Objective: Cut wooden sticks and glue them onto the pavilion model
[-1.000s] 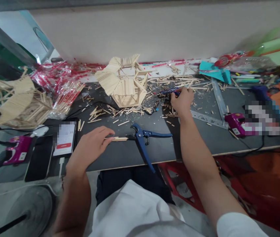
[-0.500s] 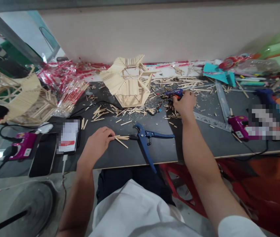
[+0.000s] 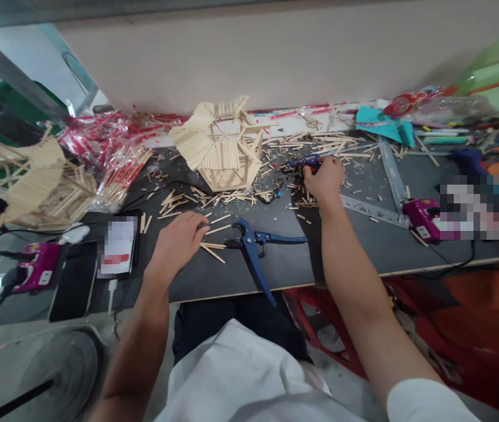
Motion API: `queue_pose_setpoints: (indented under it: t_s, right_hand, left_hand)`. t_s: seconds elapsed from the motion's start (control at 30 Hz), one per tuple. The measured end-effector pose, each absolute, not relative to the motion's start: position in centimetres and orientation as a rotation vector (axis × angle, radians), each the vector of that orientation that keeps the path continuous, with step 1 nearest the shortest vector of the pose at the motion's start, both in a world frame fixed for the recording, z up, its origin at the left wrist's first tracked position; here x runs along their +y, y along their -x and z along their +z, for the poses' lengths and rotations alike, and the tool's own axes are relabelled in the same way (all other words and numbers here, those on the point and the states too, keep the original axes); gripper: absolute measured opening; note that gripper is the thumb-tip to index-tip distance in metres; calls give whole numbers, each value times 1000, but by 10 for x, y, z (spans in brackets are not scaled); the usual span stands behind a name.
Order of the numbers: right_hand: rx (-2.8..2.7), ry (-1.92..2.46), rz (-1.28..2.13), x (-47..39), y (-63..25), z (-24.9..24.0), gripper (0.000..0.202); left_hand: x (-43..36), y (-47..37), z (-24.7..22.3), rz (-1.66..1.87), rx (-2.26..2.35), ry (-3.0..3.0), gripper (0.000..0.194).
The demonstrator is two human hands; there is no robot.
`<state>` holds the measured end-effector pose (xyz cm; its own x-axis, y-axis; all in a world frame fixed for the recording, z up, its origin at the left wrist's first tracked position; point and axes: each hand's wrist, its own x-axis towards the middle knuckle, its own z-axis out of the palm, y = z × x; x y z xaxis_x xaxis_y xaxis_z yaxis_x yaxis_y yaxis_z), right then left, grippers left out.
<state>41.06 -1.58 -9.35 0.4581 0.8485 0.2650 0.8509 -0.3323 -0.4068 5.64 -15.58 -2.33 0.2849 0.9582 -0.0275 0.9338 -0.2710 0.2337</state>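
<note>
My left hand (image 3: 181, 243) is closed in a pinch just left of the blue cutter (image 3: 253, 249), at the end of a thin wooden stick (image 3: 217, 229). A few short sticks (image 3: 213, 252) lie fanned out below its fingertips. At the middle right of the table, my right hand (image 3: 326, 179) is wrapped round a dark blue glue gun (image 3: 304, 162), which lies low over scattered sticks. Behind the cutter stands a model of many glued sticks (image 3: 223, 155), touched by neither hand.
Left are a larger stick model (image 3: 42, 181), plastic-wrapped sticks (image 3: 121, 170), a lit phone (image 3: 119, 246), a dark phone (image 3: 73, 281) and a purple power strip (image 3: 40, 266). Right are a clear ruler (image 3: 374, 210), another purple strip (image 3: 420, 220) and blue paper (image 3: 383, 124).
My left hand has moved up and slightly right, off the fanned sticks, to a stick above them. My right hand stays round the glue gun. The view has shifted slightly.
</note>
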Motion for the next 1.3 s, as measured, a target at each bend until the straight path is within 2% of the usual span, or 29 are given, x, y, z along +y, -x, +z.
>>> queue_pose_setpoints:
  t_s: [0.17, 0.3, 0.4, 0.53, 0.7, 0.83, 1.1, 1.3]
  right_hand:
    - [-1428, 2242, 10, -20, -408, -87, 47]
    - [-1421, 2231, 10, -20, -407, -86, 46]
    - [-1418, 2215, 5, -21, -406, -86, 44]
    - [-1405, 2176, -8, -21, -406, -84, 42]
    - [-1424, 1981, -53, -19, -406, -79, 32]
    - [-1454, 1798, -116, -20, -399, -73, 24]
    - [-1412, 1441, -84, -32, -379, -53, 17]
    - [-1656, 1156, 188, -39, -346, -8, 22]
  left_hand:
    - [-128, -90, -19, -104, 1788, -2443, 17]
    - [-126, -105, -18, -323, 1860, -2373, 26]
    - [-131, -107, -20, -333, 1887, -2355, 31]
    - [-129, -101, -25, -13, 1868, -2337, 18]
    - [-118, -100, -23, 562, 1555, -2154, 5]
    - [-117, -109, -19, 847, 1390, -2013, 7]
    - [-103, -119, 10, 1083, 1414, -1994, 11]
    - [-70, -126, 29, 1093, 1526, -2039, 10]
